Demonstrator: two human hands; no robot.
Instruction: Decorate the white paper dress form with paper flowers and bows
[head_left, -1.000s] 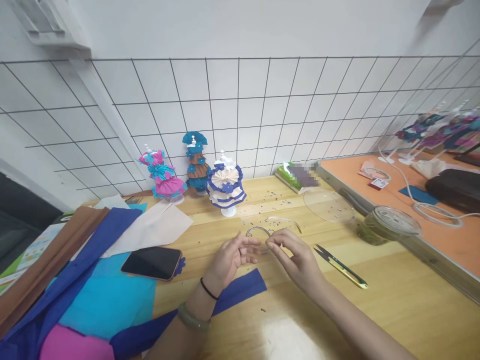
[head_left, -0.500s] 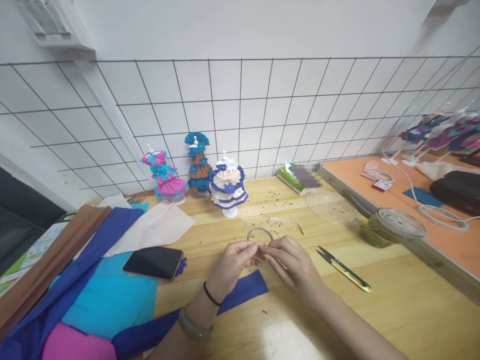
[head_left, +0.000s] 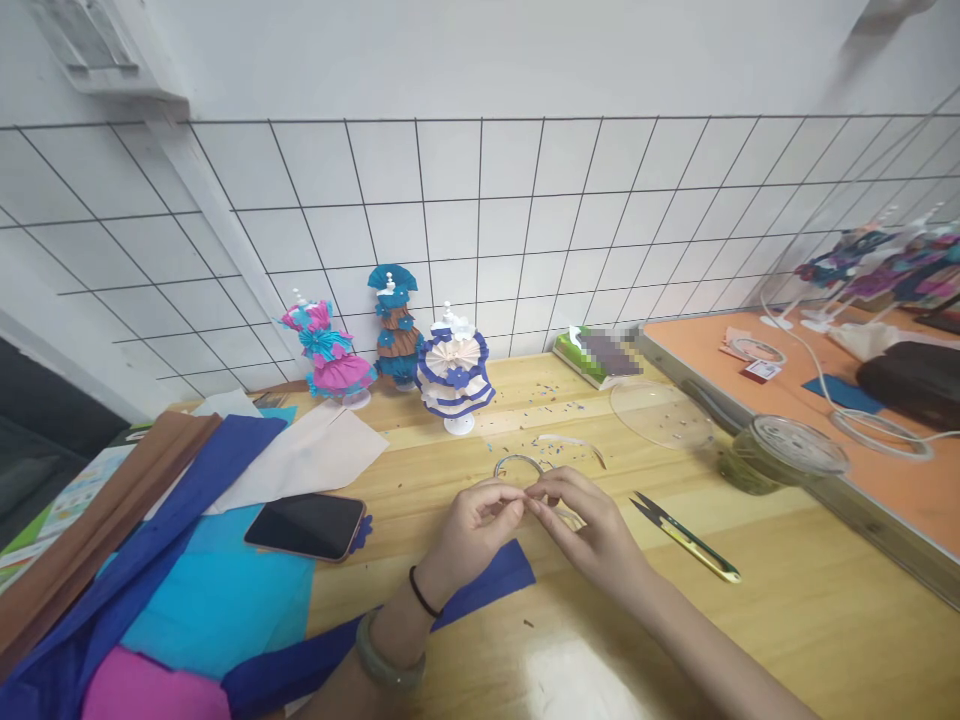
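My left hand and my right hand meet fingertip to fingertip above the table, both closed in a pinch. Whatever is between the fingers is too small or hidden to make out. Just behind them lies a thin ring, perhaps a roll of tape, partly covered by the fingers. A dark blue strip of crepe paper runs under my left wrist. To the right of my right hand rest thread snips with a yellow-green handle.
Three small dress forms in crepe-paper dresses, one a white and blue dress, stand at the back. A phone and coloured paper sheets lie left. A clear round container and a green packet are on the right.
The fingers of both hands have shifted slightly: my left thumb is more raised and bent, and the fingertips still meet. The other things stay where they were.
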